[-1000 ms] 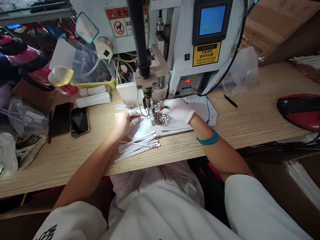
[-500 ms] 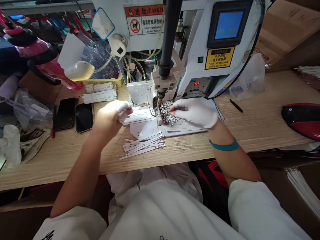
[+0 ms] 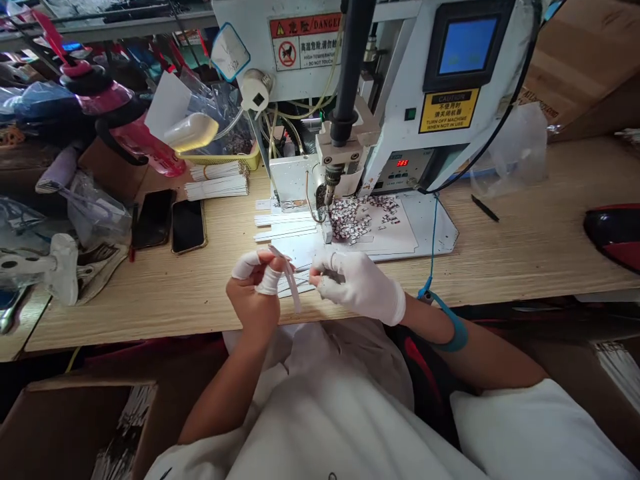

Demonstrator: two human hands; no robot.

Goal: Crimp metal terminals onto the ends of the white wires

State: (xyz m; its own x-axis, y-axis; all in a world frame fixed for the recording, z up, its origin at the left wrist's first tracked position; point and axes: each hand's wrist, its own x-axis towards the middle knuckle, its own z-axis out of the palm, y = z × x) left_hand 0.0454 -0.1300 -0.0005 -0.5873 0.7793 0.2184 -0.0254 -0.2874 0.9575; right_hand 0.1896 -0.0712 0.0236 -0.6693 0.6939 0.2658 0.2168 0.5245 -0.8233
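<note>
Looking across the wooden workbench (image 3: pixel 530 250), I see a white bench-top machine (image 3: pixel 400 87) taking up twelve o'clock, with a yellow caution label (image 3: pixel 449 111) and a lit blue screen (image 3: pixel 467 45) on its face. A cardboard box (image 3: pixel 75 433) sits below the bench at seven o'clock, and a pink bottle (image 3: pixel 145 140) stands at ten o'clock. A white sheet (image 3: pixel 430 227) lies under the machine's head at about one o'clock, scattered with small printed pieces (image 3: pixel 353 220). Bundled white strips (image 3: pixel 216 189) lie at eleven o'clock, just beyond two phones (image 3: pixel 187 227). Near the bench's front edge, at six o'clock, the person's left hand (image 3: pixel 255 290), bare but for white wraps (image 3: pixel 270 281) on two fingers, is closed in a pinch on a narrow white strip (image 3: pixel 290 280), which sits tilted between the two hands. The right hand (image 3: pixel 357 287), in a white glove, has its fingers (image 3: pixel 323 263) curled together just beside that strip; whether they grip anything I cannot tell. A few loose strips (image 3: pixel 295 285) lie beneath both hands.
</note>
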